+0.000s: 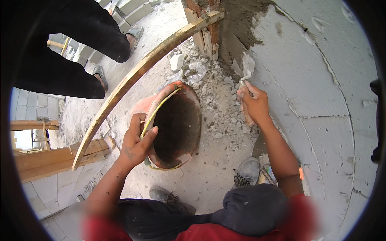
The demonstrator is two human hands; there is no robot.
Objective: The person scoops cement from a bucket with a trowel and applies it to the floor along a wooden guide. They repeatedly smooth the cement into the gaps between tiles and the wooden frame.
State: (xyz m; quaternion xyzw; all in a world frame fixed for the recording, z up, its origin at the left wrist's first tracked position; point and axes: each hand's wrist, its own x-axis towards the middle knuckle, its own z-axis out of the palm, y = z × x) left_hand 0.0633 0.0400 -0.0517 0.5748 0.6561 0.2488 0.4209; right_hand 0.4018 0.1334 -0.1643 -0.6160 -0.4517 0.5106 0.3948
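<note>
My left hand (138,138) is closed round the near-left rim of an orange bucket (150,105), with the thumb over the edge. A yellow-green cord or handle (159,110) runs along that rim. The bucket is tilted, and its dark inside faces me; what it holds is too dark to tell. In my right hand (255,100) is a trowel (248,66), gripped by its wooden handle. Its whitish, mortar-smeared blade points away from me, close to the wet grey mortar (251,20) at the foot of the wall.
A pale block wall (313,80) rises along the right. A long bent wooden strip (132,78) crosses the upper left, its far end at a brick pillar (213,34). Rubble (217,96) lies beyond the bucket. Another person's legs (88,24) stand at the upper left.
</note>
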